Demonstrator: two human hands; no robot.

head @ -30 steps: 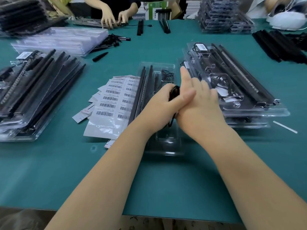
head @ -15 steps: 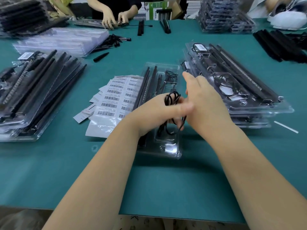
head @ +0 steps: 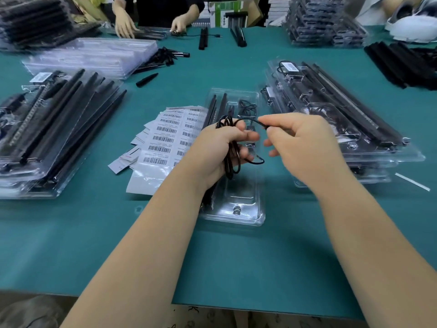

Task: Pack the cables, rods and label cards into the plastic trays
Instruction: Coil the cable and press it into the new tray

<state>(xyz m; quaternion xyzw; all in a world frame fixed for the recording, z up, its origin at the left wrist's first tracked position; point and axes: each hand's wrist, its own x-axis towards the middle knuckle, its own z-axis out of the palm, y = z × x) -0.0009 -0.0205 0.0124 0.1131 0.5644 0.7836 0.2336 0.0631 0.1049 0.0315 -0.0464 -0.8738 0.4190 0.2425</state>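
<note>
Black cable [head: 233, 159] gripped by both hands above tray [head: 246, 209].

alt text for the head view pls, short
Left hand grips a coiled black cable above an open plastic tray on a green table; right hand pinches the cable's free end. Barcode label cards lie left of the tray.

This is a packing line in a small factory or assembly workshop. A long table covered by a green work mat [head: 236, 268] carries stacks of filled clear blister trays [head: 343, 129], a pile of empty trays [head: 94, 55], loose black rods [head: 402, 65] and a spread of barcode label cards [head: 165, 136]. Across the table, another worker's hands [head: 124, 26] handle the same parts.
</note>
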